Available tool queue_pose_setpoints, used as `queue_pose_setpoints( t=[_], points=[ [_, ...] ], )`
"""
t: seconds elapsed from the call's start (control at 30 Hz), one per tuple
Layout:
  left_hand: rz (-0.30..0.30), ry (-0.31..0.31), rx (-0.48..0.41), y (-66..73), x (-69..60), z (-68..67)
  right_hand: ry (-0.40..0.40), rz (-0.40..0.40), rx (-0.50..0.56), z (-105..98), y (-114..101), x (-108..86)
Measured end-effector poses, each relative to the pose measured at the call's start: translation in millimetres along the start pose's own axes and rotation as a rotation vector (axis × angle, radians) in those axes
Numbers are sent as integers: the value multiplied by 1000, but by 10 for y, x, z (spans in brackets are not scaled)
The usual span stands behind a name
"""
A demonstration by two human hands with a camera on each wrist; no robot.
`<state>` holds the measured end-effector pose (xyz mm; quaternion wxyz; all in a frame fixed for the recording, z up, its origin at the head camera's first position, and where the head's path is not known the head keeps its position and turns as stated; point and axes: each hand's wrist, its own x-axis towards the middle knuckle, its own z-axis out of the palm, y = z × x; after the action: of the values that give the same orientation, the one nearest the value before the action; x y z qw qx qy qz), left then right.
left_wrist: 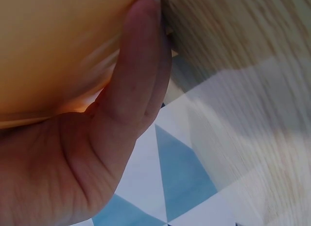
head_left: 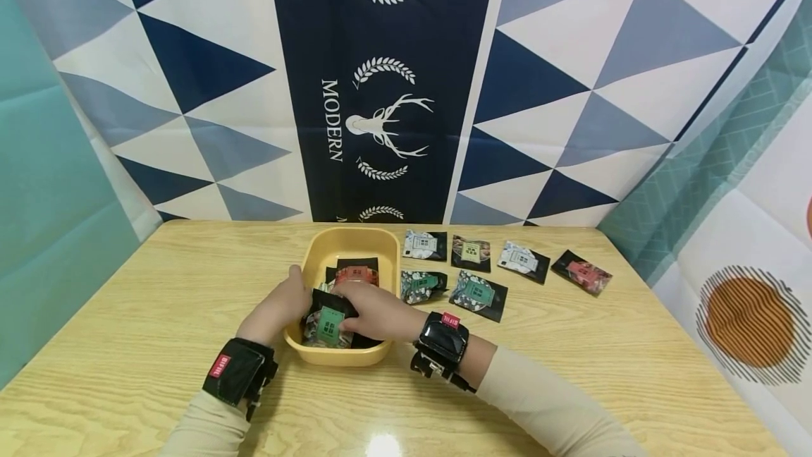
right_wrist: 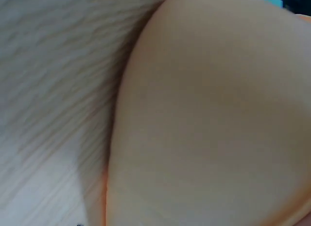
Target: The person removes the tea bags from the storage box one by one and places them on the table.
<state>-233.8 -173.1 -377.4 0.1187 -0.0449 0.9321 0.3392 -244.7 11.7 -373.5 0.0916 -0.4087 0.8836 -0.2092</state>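
A yellow plastic basin stands on the table with several small black packets inside, among them one with a red label. My left hand holds the basin's left side; in the left wrist view its fingers lie along the outer wall. Reaching over the right rim, my right hand pinches a black packet with a green label inside the basin, thumb toward me. The right wrist view shows mostly the basin's outer wall, with this hand's fingers hidden.
To the right of the basin, several packets lie spread out: white-labelled ones, a yellow-green one, a red one and green ones. A patterned cloth hangs behind the wooden table.
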Motion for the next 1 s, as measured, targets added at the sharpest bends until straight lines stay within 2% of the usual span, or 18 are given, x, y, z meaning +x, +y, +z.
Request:
queue_pose_setpoints(
  t=[0.1,0.37,0.5,0.6,0.73,0.87,1.0],
  points=[
    [5,1,-16,-2,-1,-4,0,-20,36,-20,-9,-11],
    [10,5,25,3,-19,-22,-10,46,192,-95,19,-63],
    [18,9,26,6,-19,-25,-19,48,235,-137,23,-98],
    [19,14,30,3,-16,-21,0,23,244,-176,23,-124],
    [16,17,18,-4,-5,-13,34,28,274,-252,23,-178],
    [20,16,13,-7,-6,-6,62,69,348,-371,47,-281],
    [22,10,23,-13,-4,-13,137,105,368,-539,134,-415]
  ],
)
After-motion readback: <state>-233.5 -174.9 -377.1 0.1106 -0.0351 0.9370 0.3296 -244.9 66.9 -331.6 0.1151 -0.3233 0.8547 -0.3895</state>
